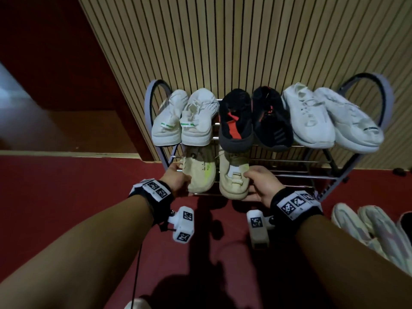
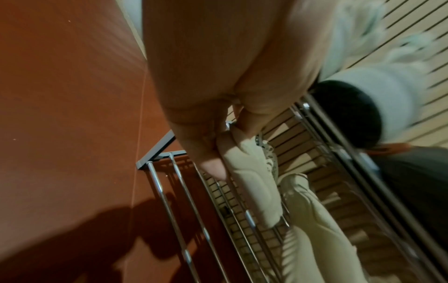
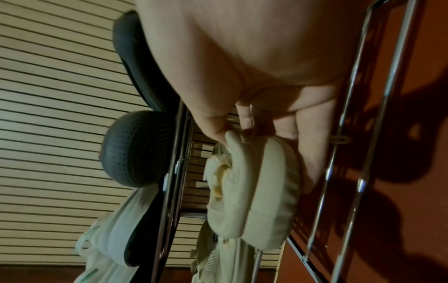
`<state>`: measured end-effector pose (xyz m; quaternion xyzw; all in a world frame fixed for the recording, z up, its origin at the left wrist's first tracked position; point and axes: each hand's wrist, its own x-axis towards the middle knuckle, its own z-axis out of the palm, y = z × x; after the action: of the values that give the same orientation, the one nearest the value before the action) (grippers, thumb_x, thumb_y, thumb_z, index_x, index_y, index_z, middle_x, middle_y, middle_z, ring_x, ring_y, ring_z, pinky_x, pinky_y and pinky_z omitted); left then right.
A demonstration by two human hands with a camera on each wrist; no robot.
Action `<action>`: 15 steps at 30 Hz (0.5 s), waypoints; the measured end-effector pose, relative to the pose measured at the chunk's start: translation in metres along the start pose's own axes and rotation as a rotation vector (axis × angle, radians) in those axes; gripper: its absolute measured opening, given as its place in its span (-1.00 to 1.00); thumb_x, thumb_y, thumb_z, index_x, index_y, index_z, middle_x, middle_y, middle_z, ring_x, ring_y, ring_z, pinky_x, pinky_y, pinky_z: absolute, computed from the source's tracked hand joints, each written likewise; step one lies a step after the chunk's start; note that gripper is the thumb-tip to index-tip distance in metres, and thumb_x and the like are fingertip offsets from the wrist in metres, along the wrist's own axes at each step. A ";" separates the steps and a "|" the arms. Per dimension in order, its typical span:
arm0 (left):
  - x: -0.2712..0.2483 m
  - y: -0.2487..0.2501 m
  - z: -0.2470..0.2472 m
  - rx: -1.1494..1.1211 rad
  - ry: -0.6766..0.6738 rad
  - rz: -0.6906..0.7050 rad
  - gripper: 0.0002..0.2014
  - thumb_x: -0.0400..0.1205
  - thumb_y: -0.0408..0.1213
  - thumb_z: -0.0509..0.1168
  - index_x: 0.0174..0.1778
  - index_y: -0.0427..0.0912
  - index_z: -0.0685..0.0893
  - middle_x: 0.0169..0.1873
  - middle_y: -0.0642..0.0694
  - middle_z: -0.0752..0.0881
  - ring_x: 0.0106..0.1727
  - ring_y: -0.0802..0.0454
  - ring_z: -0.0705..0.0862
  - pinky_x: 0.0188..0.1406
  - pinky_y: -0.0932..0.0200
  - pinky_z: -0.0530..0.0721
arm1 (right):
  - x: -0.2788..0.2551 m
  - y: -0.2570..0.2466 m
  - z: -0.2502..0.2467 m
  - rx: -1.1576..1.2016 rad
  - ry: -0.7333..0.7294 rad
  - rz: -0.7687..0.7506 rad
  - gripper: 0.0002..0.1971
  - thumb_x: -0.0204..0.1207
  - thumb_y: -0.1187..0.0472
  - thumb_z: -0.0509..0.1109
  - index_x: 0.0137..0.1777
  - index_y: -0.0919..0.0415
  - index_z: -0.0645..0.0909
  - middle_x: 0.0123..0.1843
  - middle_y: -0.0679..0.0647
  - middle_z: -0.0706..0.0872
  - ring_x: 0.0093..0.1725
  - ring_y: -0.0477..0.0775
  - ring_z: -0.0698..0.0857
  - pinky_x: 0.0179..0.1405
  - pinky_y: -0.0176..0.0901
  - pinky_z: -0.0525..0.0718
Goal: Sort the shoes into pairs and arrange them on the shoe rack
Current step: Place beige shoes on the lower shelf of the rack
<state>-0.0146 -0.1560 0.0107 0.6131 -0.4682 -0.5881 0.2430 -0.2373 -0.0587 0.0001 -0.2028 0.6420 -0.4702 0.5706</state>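
- My left hand (image 1: 178,179) grips the left beige shoe (image 1: 198,172) at its heel end, thumb along the sole edge; the left wrist view shows the fingers (image 2: 211,164) curled round the shoe's rim (image 2: 252,183).
- My right hand (image 1: 263,186) grasps the right beige shoe (image 1: 234,177), thumb on its upper side, fingers under the heel; the right wrist view shows the sole (image 3: 269,193) cupped by the fingers (image 3: 308,137).
- Both beige shoes sit side by side on the second tier of the rack (image 1: 312,177), toes toward the wall, just beside each other, at the tier's left end.
- On the top tier I see three pairs in a row: white shoes with green tabs (image 1: 185,119) at left, black shoes with red (image 1: 254,119) in the middle, white shoes (image 1: 330,117) at right.
- More pale shoes (image 1: 365,228) lie on the red floor (image 1: 66,197) right of the rack, near my right forearm.
- The rack stands against a slatted wall (image 1: 223,41).
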 end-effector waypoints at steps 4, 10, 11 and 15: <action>0.027 -0.009 -0.001 0.018 0.053 0.004 -0.65 0.62 -0.61 0.21 0.22 -0.15 0.41 -0.35 -0.26 0.59 -0.42 -0.11 0.58 -0.33 -0.04 0.64 | 0.033 0.002 0.005 0.021 0.027 0.011 -0.46 0.64 0.19 0.26 0.59 0.13 0.21 0.27 0.21 0.69 -0.12 0.13 0.78 -0.28 0.22 0.80; 0.054 -0.012 0.009 -0.034 0.128 0.061 -0.64 0.67 -0.55 0.20 0.30 -0.08 0.42 -0.38 -0.20 0.56 -0.62 0.08 0.59 -0.43 0.12 0.59 | 0.067 0.008 0.027 0.096 0.029 0.043 -0.61 0.64 0.24 0.30 0.44 0.28 0.39 0.21 0.24 0.72 0.00 0.17 0.77 -0.37 0.13 0.80; 0.055 -0.011 0.011 -0.051 0.157 0.076 -0.68 0.68 -0.53 0.18 0.26 -0.08 0.43 -0.36 -0.19 0.57 -0.57 0.05 0.60 -0.45 0.15 0.59 | 0.070 0.009 0.032 0.100 0.023 0.031 -0.64 0.63 0.24 0.31 0.40 0.29 0.48 0.15 0.22 0.75 -0.04 0.15 0.78 -0.31 0.15 0.81; 0.066 -0.019 0.013 -0.107 0.314 0.078 -0.76 0.61 -0.50 0.23 0.18 -0.27 0.54 -0.20 -0.33 0.68 -0.39 -0.09 0.60 -0.37 0.09 0.59 | 0.079 0.014 0.050 0.075 0.033 -0.046 -0.80 0.63 0.16 0.33 0.21 0.09 0.67 0.16 0.17 0.79 0.07 0.18 0.78 0.09 0.29 0.75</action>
<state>-0.0303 -0.2013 -0.0408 0.6652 -0.4158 -0.4991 0.3680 -0.2082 -0.1332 -0.0499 -0.1881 0.6284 -0.5103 0.5561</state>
